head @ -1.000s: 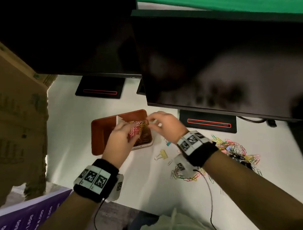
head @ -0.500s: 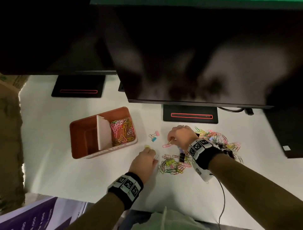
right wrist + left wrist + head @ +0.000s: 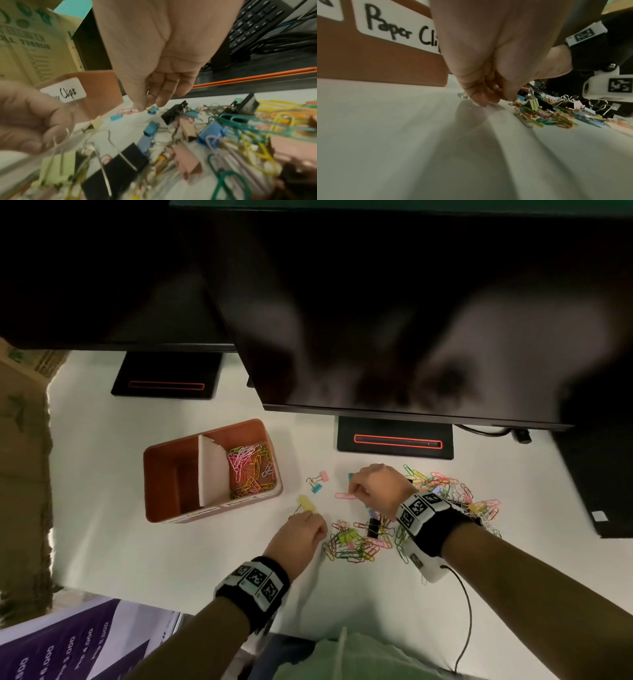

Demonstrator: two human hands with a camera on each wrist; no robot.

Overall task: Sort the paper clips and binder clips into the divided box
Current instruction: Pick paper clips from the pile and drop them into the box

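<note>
The brown divided box [image 3: 270,440] stands left of centre; its right compartment, labelled for paper clips [image 3: 399,32], holds coloured paper clips [image 3: 251,470], and its left compartment shows nothing. My right hand [image 3: 358,494] pinches one end of a pink paper clip [image 3: 343,495] lying on the table, thumb on it [image 3: 126,111]. My left hand [image 3: 317,527] has its curled fingertips [image 3: 485,103] bunched against the table just near of a yellow binder clip [image 3: 306,503]; whether they hold anything is hidden. Mixed clips lie in a near pile [image 3: 356,544] and a far-right pile [image 3: 452,491].
Small pink and blue binder clips [image 3: 318,481] lie between the box and my right hand. Two dark monitors overhang the white table, their stands [image 3: 395,438] behind the clips. A cardboard box [image 3: 20,474] is at the left, a keyboard [image 3: 257,24] far right.
Both hands have left the box's right compartment and come down to the table by the clip piles. The right hand has taken hold of the pink paper clip.
</note>
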